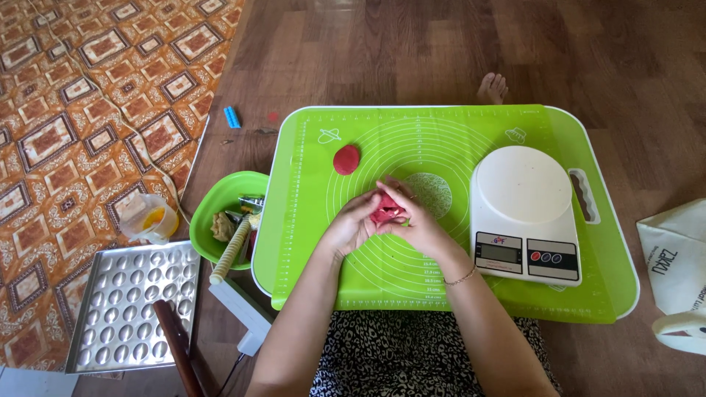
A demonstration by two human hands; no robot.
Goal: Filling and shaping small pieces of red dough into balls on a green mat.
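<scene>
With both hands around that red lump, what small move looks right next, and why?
Probably keep pressing and turning the red dough lump between the left hand and right hand. It looks uneven and creased, unlike the smooth flattened red disc lying apart on the green mat.

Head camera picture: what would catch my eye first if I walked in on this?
First, the bright green silicone mat over the white tray, and at its centre the left hand and right hand pressed around a red lump of dough. A flattened red dough disc lies up-left of them, and a white kitchen scale stands to the right.
</scene>
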